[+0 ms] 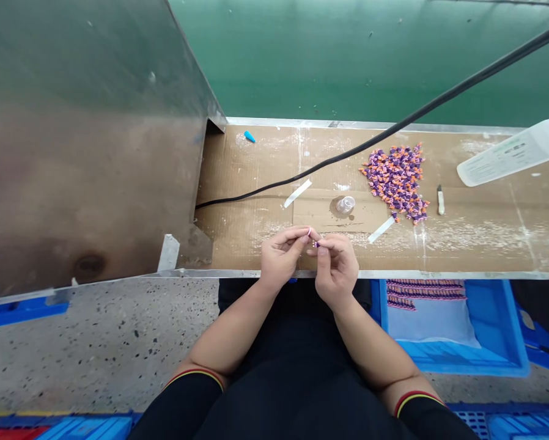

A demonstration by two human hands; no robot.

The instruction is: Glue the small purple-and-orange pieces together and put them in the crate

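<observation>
Small purple-and-white piece (317,244), pinched between thumb and fingers of the right hand (336,269), above the near edge of a cardboard-covered bench (247,226). Closed in a fine grip there, fingers curled. Just beside it, to the left, the left hand (279,256), also closed in a pinch, with a pale pink-and-white bit (309,232) at its fingertips. Too small to tell whether joined to the purple one.

Just beyond the hands, a flat cardboard strip (313,211) with a small clear container (345,205) on it, and white tape (381,230) at its right end, more tape (297,193) near its left. Farther right, a loose pile of purple, orange and pink pieces (396,180); then a small cutter (440,200) and a large translucent bottle (513,151), lying tilted. Far left on the bench, a blue cap-like item (249,136).

Across the bench, a black cable (348,153), running from a metal housing (95,153) at left toward the far right. Beyond the bench, a green surface (302,61). Near right, below bench level, a blue bin (499,336) with rows of similar pieces (425,289) on a white sheet (430,321).
</observation>
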